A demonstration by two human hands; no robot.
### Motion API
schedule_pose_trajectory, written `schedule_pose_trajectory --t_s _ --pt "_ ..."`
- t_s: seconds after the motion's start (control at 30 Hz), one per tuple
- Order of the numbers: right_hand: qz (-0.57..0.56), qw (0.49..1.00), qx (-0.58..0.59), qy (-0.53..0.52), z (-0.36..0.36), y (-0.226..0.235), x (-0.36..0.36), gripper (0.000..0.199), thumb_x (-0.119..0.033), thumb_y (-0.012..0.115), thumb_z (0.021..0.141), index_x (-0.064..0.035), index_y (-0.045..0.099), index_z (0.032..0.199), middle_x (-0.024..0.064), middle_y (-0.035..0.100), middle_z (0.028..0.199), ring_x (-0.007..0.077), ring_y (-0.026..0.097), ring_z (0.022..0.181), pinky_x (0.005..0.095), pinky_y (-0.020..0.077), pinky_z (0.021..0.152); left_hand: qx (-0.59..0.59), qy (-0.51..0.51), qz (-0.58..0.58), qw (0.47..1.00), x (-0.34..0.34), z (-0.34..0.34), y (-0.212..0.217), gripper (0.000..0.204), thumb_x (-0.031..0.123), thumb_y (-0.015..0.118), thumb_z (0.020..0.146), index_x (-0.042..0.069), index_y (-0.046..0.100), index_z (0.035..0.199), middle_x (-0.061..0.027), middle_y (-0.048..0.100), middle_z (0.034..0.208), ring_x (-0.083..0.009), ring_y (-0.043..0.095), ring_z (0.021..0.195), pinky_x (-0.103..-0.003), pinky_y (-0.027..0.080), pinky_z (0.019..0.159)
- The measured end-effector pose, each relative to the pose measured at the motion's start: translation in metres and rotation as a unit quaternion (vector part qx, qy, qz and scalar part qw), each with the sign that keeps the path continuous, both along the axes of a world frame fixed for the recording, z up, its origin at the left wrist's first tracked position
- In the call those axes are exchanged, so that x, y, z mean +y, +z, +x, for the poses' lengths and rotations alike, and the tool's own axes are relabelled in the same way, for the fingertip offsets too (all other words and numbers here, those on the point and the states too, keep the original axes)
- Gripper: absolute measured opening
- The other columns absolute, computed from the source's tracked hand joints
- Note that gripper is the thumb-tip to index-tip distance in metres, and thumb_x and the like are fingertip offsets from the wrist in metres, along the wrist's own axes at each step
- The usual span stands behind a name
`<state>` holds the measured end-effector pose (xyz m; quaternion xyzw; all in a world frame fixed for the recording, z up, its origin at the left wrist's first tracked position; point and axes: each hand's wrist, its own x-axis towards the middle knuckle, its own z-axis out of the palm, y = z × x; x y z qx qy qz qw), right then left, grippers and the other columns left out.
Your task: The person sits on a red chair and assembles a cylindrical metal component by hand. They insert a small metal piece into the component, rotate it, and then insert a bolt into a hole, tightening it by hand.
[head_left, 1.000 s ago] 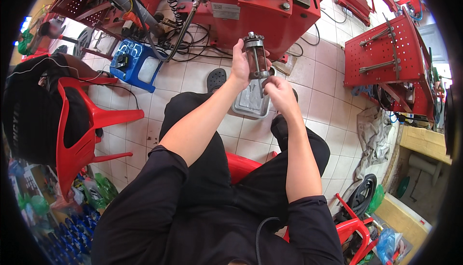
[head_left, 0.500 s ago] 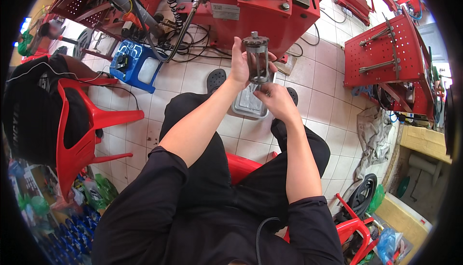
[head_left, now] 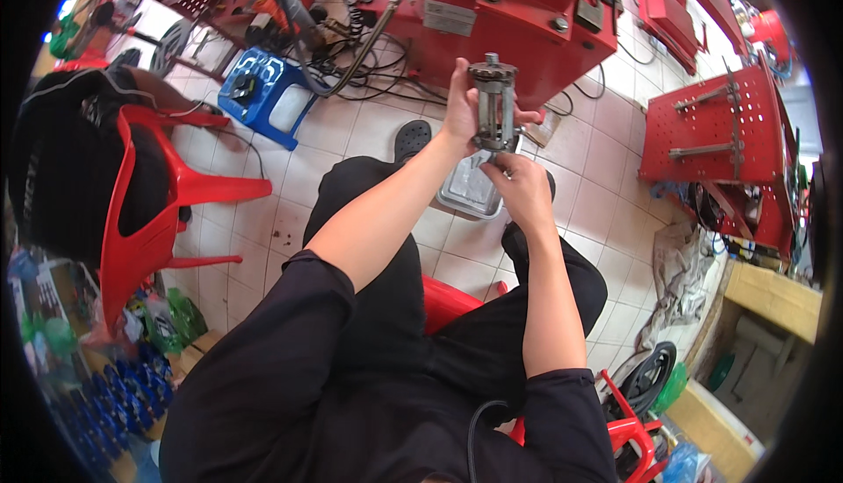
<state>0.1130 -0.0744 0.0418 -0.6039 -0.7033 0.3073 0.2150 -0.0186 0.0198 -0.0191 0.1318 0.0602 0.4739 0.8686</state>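
My left hand is wrapped round a greasy metal part, a cage-like cylinder with upright bars between a toothed top and a round lower end. It stands nearly upright in the picture. My right hand is just below that lower end, with thumb and fingertips pinched together. A small shiny bit shows at these fingertips, too small to name. Below both hands a pale rectangular tray rests on the floor between my feet, partly covered by my right hand.
A large red machine stands ahead, with cables on the tiles beside it. To the left are a blue stool and a red plastic chair. A red perforated rack holding long metal rods is at right.
The view has shifted, so the scene sits further right. The metal part has turned a little, showing its open bars more. My right fingertips have drawn slightly down from its lower end.
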Motion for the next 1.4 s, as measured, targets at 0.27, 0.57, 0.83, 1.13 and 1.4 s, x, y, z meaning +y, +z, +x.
schedule_pose_trajectory --t_s 0.27,0.57,0.83,1.13,1.4 --pt "-0.053 0.998 0.028 -0.016 -0.016 0.007 -0.009 0.031 -0.027 0.069 0.079 0.0032 0.068 0.087 0.0205 0.065 0.08 0.0346 0.064 0.071 0.0365 0.0478 0.066 -0.037 -0.09 -0.058 0.994 -0.011 -0.007 0.021 0.096 0.089 0.04 0.066 -0.001 0.063 0.092 -0.0259 0.063 0.097 -0.0459 0.063 0.092 -0.057 0.048 0.083" --pt "-0.048 0.998 0.027 -0.022 -0.013 0.003 -0.008 0.033 -0.027 0.066 0.08 0.0053 0.067 0.088 0.0212 0.065 0.077 0.0317 0.064 0.069 0.0356 0.0476 0.065 0.013 -0.081 -0.042 0.996 -0.011 -0.007 0.024 0.096 0.086 0.034 0.072 -0.001 0.062 0.1 -0.0266 0.063 0.101 -0.0413 0.064 0.093 -0.05 0.048 0.084" --pt "-0.178 0.981 0.077 -0.018 0.013 -0.01 0.008 0.033 -0.028 0.061 0.083 0.0033 0.067 0.094 0.0212 0.065 0.076 0.0302 0.064 0.072 0.0362 0.0472 0.068 0.222 0.048 0.018 0.974 -0.008 0.014 0.019 0.072 0.065 0.022 0.091 0.002 0.056 0.099 -0.0203 0.066 0.089 -0.0288 0.066 0.079 -0.039 0.05 0.077" --pt "-0.065 0.938 0.296 -0.168 0.049 -0.026 0.021 0.032 -0.017 0.048 0.092 0.0026 0.054 0.116 0.0103 0.063 0.094 0.0185 0.059 0.083 0.0302 0.046 0.078 0.357 0.069 0.021 0.931 -0.009 0.026 -0.009 0.049 0.047 0.03 0.097 0.005 0.052 0.106 -0.01 0.064 0.09 -0.0189 0.063 0.076 -0.035 0.05 0.074" --pt "-0.021 0.837 0.488 -0.245 0.05 -0.014 0.025 0.02 -0.016 0.053 0.095 -0.0027 0.056 0.11 0.0058 0.065 0.094 0.0123 0.064 0.081 0.0231 0.0463 0.07 0.404 0.096 0.02 0.91 -0.012 0.03 -0.005 0.047 0.051 0.052 0.091 0.006 0.052 0.103 -0.0067 0.064 0.087 -0.0121 0.06 0.075 -0.027 0.047 0.069"
